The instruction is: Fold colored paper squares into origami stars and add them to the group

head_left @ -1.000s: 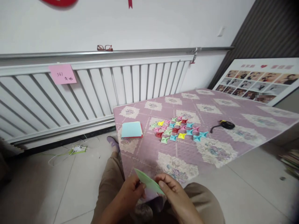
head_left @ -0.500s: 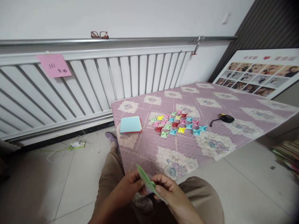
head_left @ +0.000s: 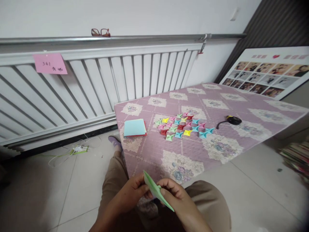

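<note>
A folded sheet of green paper [head_left: 156, 191] is held between my two hands, over my lap at the table's near edge. My left hand [head_left: 136, 190] pinches its left side with thumb and fingers. On the other side my right hand [head_left: 175, 195] grips it, thumb on top and fingertips curled behind. Several small folded paper pieces [head_left: 181, 127] in green, pink, yellow, red and blue lie in rows on the table, beyond my hands. Left of them rests a stack of coloured paper [head_left: 134, 128] with a light blue sheet on top.
A purple floral cloth covers the table [head_left: 149, 154]. To the right lies a black object with a short cord [head_left: 234, 120]. Behind stands a white radiator [head_left: 142, 74] with a pink note [head_left: 50, 63]; glasses [head_left: 100, 32] sit on the pipe. A power strip [head_left: 79, 149] is on the floor.
The green paper has tilted a little, showing more of its face, and its lower end shows further out beside my right hand. Both hands keep their hold. The view has shifted slightly.
</note>
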Available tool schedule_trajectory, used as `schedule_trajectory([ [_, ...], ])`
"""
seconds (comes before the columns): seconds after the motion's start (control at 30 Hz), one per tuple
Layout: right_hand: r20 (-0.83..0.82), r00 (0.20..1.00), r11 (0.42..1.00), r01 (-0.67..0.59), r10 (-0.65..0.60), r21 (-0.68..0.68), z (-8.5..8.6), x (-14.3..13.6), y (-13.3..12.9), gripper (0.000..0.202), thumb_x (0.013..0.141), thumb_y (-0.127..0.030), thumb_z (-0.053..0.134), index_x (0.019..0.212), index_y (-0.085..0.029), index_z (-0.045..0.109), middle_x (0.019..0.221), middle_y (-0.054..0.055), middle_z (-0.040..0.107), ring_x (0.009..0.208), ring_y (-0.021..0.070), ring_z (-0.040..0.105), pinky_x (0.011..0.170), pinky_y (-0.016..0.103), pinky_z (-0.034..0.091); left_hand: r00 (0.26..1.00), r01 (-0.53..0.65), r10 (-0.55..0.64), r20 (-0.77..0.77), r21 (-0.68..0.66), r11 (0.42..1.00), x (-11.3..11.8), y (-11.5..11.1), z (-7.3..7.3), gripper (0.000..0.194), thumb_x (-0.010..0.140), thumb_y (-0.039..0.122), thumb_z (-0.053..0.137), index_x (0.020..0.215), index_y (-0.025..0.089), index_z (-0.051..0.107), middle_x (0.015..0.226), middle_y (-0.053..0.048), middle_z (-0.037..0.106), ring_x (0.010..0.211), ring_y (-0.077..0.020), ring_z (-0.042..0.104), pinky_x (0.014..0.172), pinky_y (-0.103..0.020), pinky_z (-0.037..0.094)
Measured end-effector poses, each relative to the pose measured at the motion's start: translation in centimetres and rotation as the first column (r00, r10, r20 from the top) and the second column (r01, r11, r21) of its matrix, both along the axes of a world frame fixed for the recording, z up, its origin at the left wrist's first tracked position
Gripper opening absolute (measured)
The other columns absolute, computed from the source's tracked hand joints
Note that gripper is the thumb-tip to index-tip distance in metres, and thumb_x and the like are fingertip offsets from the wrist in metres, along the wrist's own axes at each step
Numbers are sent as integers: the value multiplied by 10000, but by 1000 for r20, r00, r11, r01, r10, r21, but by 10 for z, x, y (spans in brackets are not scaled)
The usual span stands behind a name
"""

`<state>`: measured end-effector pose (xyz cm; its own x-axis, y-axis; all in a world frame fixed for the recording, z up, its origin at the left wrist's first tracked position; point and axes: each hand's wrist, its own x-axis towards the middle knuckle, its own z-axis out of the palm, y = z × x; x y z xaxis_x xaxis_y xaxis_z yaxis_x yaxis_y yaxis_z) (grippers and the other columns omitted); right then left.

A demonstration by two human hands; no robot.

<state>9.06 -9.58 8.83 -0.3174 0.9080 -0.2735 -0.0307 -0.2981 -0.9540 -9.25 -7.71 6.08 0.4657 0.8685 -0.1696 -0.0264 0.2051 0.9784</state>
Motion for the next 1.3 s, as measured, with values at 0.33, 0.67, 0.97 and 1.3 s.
schedule_trajectory([
  [0.33, 325, 945, 957, -73, -24, 282, 5, 1, 1, 141, 793, -319, 566, 754, -220, 658, 704, -9, 606, 675, 149, 530, 637, 236, 401, 995, 58, -53, -84, 54, 997, 3, -1, 4, 108, 830, 244, 549, 831, 150, 601, 766, 4, 549, 718, -125, 496, 677, -234, 406],
  [0.67, 332, 932, 943, 32, -148, 331, -1, -4, -3, 140, 840, -338, 502, 786, -233, 578, 630, -34, 564, 597, 135, 513, 576, 222, 390, 990, 12, 9, 143, -141, 990, 8, -6, -13, 320, 775, 442, 654, 833, 135, 583, 629, 7, 542, 572, -94, 475, 587, -216, 368],
  [0.97, 383, 919, 898, -93, -89, 430, 1, -1, -9, 147, 875, -268, 433, 737, -230, 467, 657, -38, 539, 602, 114, 506, 579, 203, 400, 891, 68, 126, 436, -403, 913, 14, -12, -18, 365, 657, 381, 794, 820, 123, 593, 656, -6, 576, 491, -66, 502, 511, -201, 391],
  [1.3, 516, 849, 792, -391, 114, 468, 25, 11, -7, 223, 869, -133, 411, 924, -239, 600, 933, 29, 616, 889, 148, 585, 808, 250, 449, 834, 90, 214, 508, -509, 856, 13, -12, -15, 234, 686, 231, 743, 814, 159, 561, 677, 7, 593, 525, -86, 539, 519, -190, 397],
])
